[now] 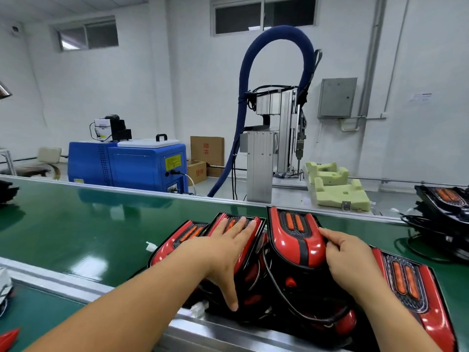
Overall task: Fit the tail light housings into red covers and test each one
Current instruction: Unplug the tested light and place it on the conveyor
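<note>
Left hand (228, 241) presses flat, fingers straight, steadying one tail light (256, 226); right hand (347, 252) grips the upright tail light (297, 235), probably seating its cover.

Factory assembly room. A long green conveyor belt (76, 224) with metal side rails crosses the foreground. It carries a batch of red tail lights (297, 237) and, at its right end, a stack of black housings (446, 212). Behind it stand a blue machine (149, 163) with a yellow warning label, a metal-framed machine (260, 161) with a thick blue hose (276, 31) arching over it, pale green foam blocks (337, 189) and cardboard boxes (206, 151). The bare white walls carry a grey metal cabinet (337, 97), pipes and high windows (264, 15).
</note>
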